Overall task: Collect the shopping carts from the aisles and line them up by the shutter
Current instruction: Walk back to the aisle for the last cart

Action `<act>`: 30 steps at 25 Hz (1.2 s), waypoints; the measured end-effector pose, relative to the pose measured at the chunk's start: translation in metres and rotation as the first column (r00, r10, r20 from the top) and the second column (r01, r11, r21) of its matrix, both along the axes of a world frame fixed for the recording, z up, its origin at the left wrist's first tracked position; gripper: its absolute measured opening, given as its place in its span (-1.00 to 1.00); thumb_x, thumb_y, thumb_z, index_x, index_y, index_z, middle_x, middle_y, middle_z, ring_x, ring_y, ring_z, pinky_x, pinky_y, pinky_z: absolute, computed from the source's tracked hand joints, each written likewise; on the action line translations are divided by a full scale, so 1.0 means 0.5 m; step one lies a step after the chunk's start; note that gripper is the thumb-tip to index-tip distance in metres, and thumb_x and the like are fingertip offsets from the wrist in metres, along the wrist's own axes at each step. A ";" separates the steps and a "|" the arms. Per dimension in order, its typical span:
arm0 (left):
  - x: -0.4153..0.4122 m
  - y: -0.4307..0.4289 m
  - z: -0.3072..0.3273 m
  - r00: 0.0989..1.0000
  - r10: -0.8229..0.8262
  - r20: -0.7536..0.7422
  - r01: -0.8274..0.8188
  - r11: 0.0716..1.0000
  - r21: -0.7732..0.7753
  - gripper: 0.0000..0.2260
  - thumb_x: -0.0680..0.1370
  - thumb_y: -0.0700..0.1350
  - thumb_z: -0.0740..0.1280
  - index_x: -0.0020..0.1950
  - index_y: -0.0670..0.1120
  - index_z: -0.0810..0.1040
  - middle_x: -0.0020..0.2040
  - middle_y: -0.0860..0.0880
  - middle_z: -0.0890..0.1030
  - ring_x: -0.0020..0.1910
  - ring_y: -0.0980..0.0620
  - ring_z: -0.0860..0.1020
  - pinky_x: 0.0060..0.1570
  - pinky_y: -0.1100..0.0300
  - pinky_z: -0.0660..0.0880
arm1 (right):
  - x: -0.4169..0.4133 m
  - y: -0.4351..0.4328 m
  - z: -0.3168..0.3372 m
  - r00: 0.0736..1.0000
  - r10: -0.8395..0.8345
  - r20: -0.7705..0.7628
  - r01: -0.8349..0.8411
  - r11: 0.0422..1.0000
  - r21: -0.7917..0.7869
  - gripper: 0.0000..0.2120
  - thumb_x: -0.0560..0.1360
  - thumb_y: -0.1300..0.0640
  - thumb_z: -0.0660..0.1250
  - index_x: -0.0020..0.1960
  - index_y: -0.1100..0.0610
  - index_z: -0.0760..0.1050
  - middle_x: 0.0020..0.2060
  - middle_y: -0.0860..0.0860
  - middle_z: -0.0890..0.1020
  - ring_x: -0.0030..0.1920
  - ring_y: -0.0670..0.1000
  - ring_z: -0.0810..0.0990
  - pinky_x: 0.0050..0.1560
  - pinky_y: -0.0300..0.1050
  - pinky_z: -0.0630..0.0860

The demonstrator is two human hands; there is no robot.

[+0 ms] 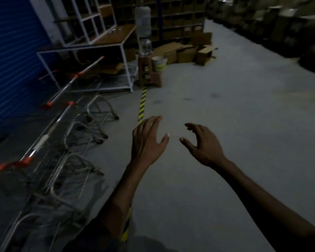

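Several wire shopping carts [65, 142] with orange-capped handles stand in a row along the left, in front of the blue shutter [11, 51]. My left hand [147, 140] hovers over the floor just right of the carts, fingers spread and holding nothing. Beside it, my right hand [202, 144] is held out with loosely curved fingers, also holding nothing. Neither hand touches a cart.
A yellow-black striped line [142, 104] runs along the floor toward a brown stool [149, 73] with a water dispenser [143, 26] and a white bucket [159, 63]. A white metal table [91, 51] stands past the carts. Cardboard boxes [185, 51] lie before shelving. Shelves [280, 24] line the right of the grey floor [225, 106].
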State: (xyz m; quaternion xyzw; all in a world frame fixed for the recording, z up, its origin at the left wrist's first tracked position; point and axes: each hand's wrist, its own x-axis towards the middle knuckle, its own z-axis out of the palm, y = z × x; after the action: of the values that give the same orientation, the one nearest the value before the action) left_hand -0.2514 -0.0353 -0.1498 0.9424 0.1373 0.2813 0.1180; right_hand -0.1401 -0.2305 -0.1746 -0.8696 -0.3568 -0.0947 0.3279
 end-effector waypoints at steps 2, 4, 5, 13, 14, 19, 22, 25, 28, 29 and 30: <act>0.058 -0.069 0.006 0.998 -0.061 0.015 0.061 0.998 0.034 -0.46 0.57 0.19 0.32 0.52 0.07 0.37 0.47 0.06 0.41 0.45 -0.01 0.34 0.38 -0.02 0.26 | 0.033 -0.086 0.008 0.994 -0.092 0.052 0.094 0.994 -0.051 -0.45 0.59 -0.35 0.20 0.45 -0.08 0.36 0.29 -0.07 0.55 0.30 0.04 0.47 0.24 0.08 0.43; 0.117 -0.148 0.007 0.992 -0.124 0.011 0.123 0.990 0.065 -0.49 0.56 0.19 0.32 0.48 0.06 0.42 0.45 0.06 0.44 0.44 0.00 0.36 0.36 -0.04 0.28 | 0.067 -0.177 0.012 0.978 -0.187 0.096 0.196 0.977 -0.089 -0.47 0.59 -0.34 0.19 0.43 -0.07 0.39 0.30 -0.05 0.56 0.32 0.06 0.46 0.24 0.07 0.39; 0.150 -0.195 0.006 0.988 -0.157 0.007 0.156 0.985 0.073 -0.51 0.56 0.18 0.32 0.45 0.06 0.45 0.43 0.06 0.47 0.42 0.00 0.37 0.34 -0.04 0.29 | 0.087 -0.229 0.013 0.965 -0.239 0.107 0.249 0.964 -0.094 -0.48 0.59 -0.33 0.20 0.42 -0.07 0.41 0.30 -0.05 0.56 0.31 0.06 0.46 0.23 0.07 0.38; 0.394 -0.620 -0.008 0.914 -0.405 0.015 0.405 0.914 0.018 -0.62 0.56 0.18 0.34 0.33 0.07 0.54 0.29 0.09 0.58 0.33 0.03 0.47 0.31 0.05 0.29 | 0.209 -0.673 0.004 0.849 -0.527 0.028 0.528 0.847 -0.063 -0.51 0.57 -0.30 0.27 0.40 -0.08 0.43 0.28 -0.08 0.57 0.31 0.05 0.46 0.21 0.05 0.35; 0.421 -0.670 -0.011 0.900 -0.435 0.014 0.435 0.901 0.014 -0.58 0.56 0.21 0.33 0.36 0.07 0.52 0.32 0.09 0.57 0.34 0.03 0.46 0.32 0.05 0.30 | 0.221 -0.725 0.004 0.829 -0.558 0.036 0.559 0.827 -0.065 -0.51 0.57 -0.30 0.27 0.40 -0.08 0.43 0.28 -0.08 0.57 0.31 0.05 0.46 0.21 0.05 0.36; 0.546 -0.908 -0.021 0.808 -0.589 -0.001 0.589 0.807 0.045 -0.42 0.55 0.35 0.27 0.47 0.07 0.46 0.40 0.08 0.52 0.41 0.04 0.42 0.33 0.04 0.30 | 0.268 -0.959 0.003 0.698 -0.715 0.037 0.715 0.695 -0.073 -0.51 0.56 -0.26 0.30 0.41 -0.07 0.41 0.31 -0.06 0.55 0.33 0.07 0.44 0.25 0.09 0.36; 0.632 -1.031 -0.024 0.743 -0.670 -0.012 0.669 0.742 0.045 -0.42 0.54 0.34 0.28 0.47 0.07 0.45 0.41 0.08 0.52 0.42 0.04 0.41 0.31 0.04 0.30 | 0.299 -1.068 -0.008 0.623 -0.782 0.006 0.781 0.621 -0.075 -0.50 0.56 -0.23 0.32 0.43 -0.07 0.39 0.33 -0.05 0.53 0.34 0.06 0.42 0.27 0.08 0.36; 0.732 -1.147 -0.030 0.657 -0.754 -0.015 0.754 0.657 0.031 -0.44 0.54 0.30 0.30 0.47 0.08 0.45 0.40 0.07 0.53 0.40 0.03 0.43 0.27 0.05 0.34 | 0.345 -1.164 -0.020 0.538 -0.843 0.021 0.840 0.533 -0.098 -0.49 0.56 -0.21 0.33 0.44 -0.06 0.37 0.34 -0.03 0.51 0.35 0.07 0.40 0.25 0.09 0.36; 0.835 -1.250 -0.034 0.571 -0.820 -0.022 0.820 0.572 -0.009 -0.47 0.55 0.28 0.30 0.47 0.09 0.45 0.39 0.07 0.53 0.37 0.03 0.46 0.22 0.05 0.39 | 0.400 -1.251 -0.023 0.466 -0.882 0.062 0.880 0.455 -0.135 -0.50 0.56 -0.22 0.33 0.42 -0.06 0.38 0.33 -0.02 0.51 0.36 0.07 0.39 0.24 0.08 0.37; 0.867 -1.280 -0.034 0.547 -0.837 -0.023 0.836 0.548 -0.019 -0.48 0.56 0.27 0.30 0.46 0.09 0.45 0.39 0.07 0.54 0.35 0.02 0.48 0.20 0.05 0.41 | 0.420 -1.278 -0.021 0.442 -0.894 0.069 0.892 0.430 -0.141 -0.51 0.56 -0.22 0.33 0.42 -0.05 0.39 0.33 -0.02 0.52 0.35 0.07 0.39 0.23 0.08 0.37; 0.905 -1.313 -0.033 0.519 -0.854 -0.023 0.854 0.520 -0.028 -0.50 0.56 0.25 0.30 0.46 0.09 0.45 0.37 0.07 0.54 0.32 0.02 0.50 0.18 0.05 0.43 | 0.442 -1.305 -0.018 0.410 -0.909 0.073 0.907 0.398 -0.139 -0.51 0.56 -0.22 0.33 0.41 -0.05 0.41 0.32 -0.02 0.53 0.35 0.07 0.39 0.23 0.08 0.38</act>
State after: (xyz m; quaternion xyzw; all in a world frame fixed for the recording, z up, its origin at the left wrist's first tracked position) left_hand 0.2008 -0.6917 -0.1662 0.8926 -0.3383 0.1702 0.2446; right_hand 0.0808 -0.8831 -0.1835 -0.9471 0.1690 -0.2231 0.1570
